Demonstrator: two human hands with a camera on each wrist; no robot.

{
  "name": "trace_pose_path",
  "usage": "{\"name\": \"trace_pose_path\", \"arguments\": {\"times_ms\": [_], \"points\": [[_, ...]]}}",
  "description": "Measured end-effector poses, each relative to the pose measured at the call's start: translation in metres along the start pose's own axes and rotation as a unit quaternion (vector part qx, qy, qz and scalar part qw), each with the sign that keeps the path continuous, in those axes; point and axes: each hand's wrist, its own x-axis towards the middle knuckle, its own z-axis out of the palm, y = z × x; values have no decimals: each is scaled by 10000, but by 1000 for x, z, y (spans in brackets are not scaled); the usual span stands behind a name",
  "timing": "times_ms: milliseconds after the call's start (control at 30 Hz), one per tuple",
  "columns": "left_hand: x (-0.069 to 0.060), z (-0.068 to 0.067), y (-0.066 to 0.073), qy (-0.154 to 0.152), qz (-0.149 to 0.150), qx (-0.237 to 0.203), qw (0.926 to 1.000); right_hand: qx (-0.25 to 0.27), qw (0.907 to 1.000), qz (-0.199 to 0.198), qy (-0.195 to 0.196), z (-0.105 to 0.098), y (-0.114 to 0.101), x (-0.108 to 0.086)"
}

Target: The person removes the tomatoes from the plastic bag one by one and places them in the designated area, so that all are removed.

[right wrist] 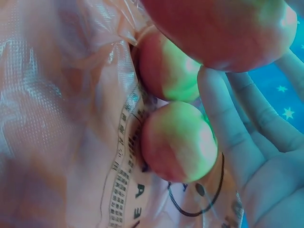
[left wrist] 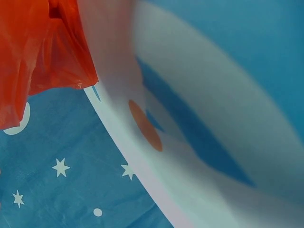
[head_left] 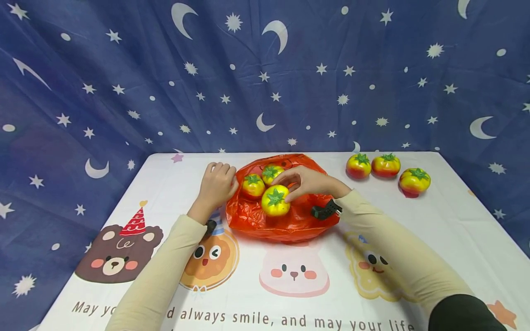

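Note:
A red plastic bag (head_left: 265,233) lies spread open mid-table, with two yellow-and-red tomatoes (head_left: 253,187) with green star-shaped tops inside toward its left. Between thumb and fingertips, my right hand (head_left: 307,180) holds another tomato (head_left: 273,208) above the bag. The right wrist view shows this held tomato (right wrist: 223,35) at the top, over the two in the bag. My left hand (head_left: 217,183), fingers curled, grips the bag's left edge; its fingertips are hidden in the head view. In the left wrist view, the bag (left wrist: 59,61) shows at upper left, without the fingers' grip.
Three more tomatoes (head_left: 386,164) stand at the back right of the table. A white tablecloth (head_left: 232,299) with cartoon prints covers the table. Behind it hangs a blue curtain (head_left: 232,92) with moons and stars. A black strap (head_left: 326,210) is on the right wrist.

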Motion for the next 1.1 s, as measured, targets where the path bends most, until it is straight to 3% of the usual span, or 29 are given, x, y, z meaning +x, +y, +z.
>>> {"name": "trace_pose_path", "arguments": {"times_ms": [433,1100], "points": [[0,1,-1,-73,-53,37,10000,-238,9994,175,160,-14,-9,-13],[0,0,0,-52,-43,33,10000,-556,9965,253,562,-43,-20,-59]]}}
